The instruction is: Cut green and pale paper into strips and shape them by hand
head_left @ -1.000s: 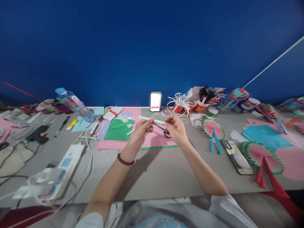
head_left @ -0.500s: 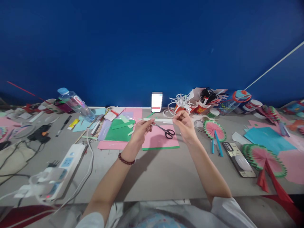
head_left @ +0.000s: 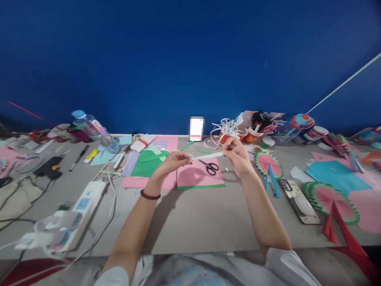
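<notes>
Between my two hands a narrow, whitish strip (head_left: 208, 156) is stretched above the table, its right end slightly higher. My left hand (head_left: 173, 163) pinches the left end between thumb and fingertips. The right end is pinched in my right hand (head_left: 238, 156). Whether the strip is paper or tape I cannot tell. Below it, black-handled scissors (head_left: 212, 169) lie on a pink paper sheet (head_left: 196, 179) with a green strip (head_left: 202, 186) along its near edge. Left of that sheet are green paper (head_left: 149, 169) and pale green offcuts.
A phone (head_left: 196, 128) stands against the blue wall. Cups of white strips (head_left: 228, 129) and tools are at the back right. Pleated pink-and-green fans (head_left: 269, 163), another phone (head_left: 306, 212) and blue paper (head_left: 336, 174) lie right. A power strip (head_left: 85, 212) and bottle (head_left: 97, 131) are left.
My right hand has moved right, and my left hand has shifted left and slid to the strip's left end. More of the strip shows between them, and the scissors are more exposed.
</notes>
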`<state>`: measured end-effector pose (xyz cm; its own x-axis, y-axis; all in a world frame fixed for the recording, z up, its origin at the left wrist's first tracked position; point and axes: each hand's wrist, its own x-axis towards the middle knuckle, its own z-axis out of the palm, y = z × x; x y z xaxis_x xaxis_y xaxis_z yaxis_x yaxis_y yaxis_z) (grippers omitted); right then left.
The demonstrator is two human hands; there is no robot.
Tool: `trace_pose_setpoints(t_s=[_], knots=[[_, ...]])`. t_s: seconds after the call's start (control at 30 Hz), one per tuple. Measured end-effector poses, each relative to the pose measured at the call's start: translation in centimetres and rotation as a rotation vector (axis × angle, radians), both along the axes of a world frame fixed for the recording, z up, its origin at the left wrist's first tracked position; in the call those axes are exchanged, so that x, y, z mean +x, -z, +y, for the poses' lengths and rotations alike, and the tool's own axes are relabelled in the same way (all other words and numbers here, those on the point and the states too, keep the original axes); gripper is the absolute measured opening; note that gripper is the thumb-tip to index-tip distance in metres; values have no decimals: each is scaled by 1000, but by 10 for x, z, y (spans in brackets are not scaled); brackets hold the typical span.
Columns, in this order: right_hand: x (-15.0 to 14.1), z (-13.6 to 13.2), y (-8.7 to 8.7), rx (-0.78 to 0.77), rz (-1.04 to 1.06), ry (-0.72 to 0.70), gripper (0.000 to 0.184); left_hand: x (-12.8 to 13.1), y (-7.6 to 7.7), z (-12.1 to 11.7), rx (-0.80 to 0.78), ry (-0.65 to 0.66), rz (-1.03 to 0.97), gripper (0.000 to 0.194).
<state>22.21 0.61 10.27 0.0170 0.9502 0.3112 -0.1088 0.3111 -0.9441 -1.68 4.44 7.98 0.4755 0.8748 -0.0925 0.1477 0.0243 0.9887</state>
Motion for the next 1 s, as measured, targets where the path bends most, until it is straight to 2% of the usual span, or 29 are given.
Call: trace_pose_setpoints(t_s=[0.1, 0.17, 0.3, 0.43, 0.57, 0.7, 0.77, 0.8, 0.87, 1.0], knots=[[-4, -4, -1, -12, -96, -132, 23, -2, -6, -2, 123, -27, 12, 24], [-8, -8, -1, -17, -183, -222, 20, 3, -11, -9, 184, -11, -34, 22], [-18, -14, 2, -25, -290, -330, 19, 19, -18, -25, 137, 140, -68, 28], [-23, -14, 4, -52, -304, -364, 19, 27, -20, -32, 172, 189, -54, 30], [-21, -8, 5, -8, -313, -266, 17, 25, -16, -28, 184, 168, -85, 36], [-10, 2, 16, 105, -591, 101, 10, 24, -11, -26, 201, 124, -103, 38], [-5, 7, 26, 79, -772, 254, 11, 25, -10, -25, 203, 114, -125, 42], [-3, 10, 31, 26, -859, 287, 12, 26, -9, -25, 196, 103, -140, 44], [-2, 14, 42, -130, -1036, 264, 13, 27, -7, -24, 163, 48, -176, 46], [-6, 18, 56, -375, -1325, 70, 13, 27, -7, -21, 61, -53, -220, 44]])
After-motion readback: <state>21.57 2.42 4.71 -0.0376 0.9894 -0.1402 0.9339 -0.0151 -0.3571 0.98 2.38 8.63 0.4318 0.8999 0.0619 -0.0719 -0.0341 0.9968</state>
